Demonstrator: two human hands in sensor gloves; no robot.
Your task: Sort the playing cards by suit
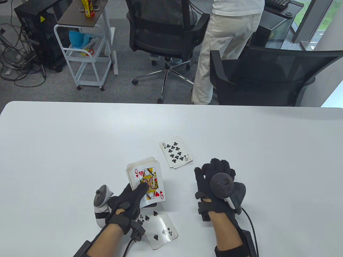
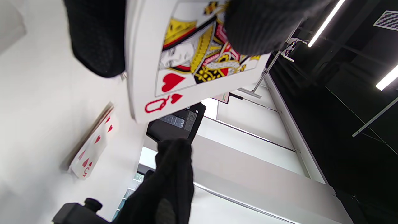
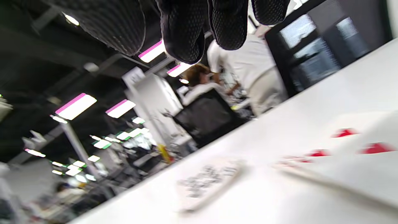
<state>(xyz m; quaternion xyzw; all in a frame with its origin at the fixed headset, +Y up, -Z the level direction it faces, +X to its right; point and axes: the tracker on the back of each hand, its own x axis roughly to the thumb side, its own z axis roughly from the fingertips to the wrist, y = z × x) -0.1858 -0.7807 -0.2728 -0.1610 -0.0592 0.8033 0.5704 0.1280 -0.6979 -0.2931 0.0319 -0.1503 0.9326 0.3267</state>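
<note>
Worn rectangular deck, L hand, glossy Q-hearts atop.

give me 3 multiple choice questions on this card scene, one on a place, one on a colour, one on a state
1. Where is the 10 of clubs?
A. flat on the table
B. in the right hand
C. under the deck

2. What colour are the pips on the queen atop the deck?
A. black
B. red
C. green

3. What is the right hand doing?
A. holding the deck
B. pressing the 4 of spades
C. holding nothing

Key: 1 A, it lies alone beyond the hands. 2 B, red hearts show. 3 C, the left hand holds the deck.
</note>
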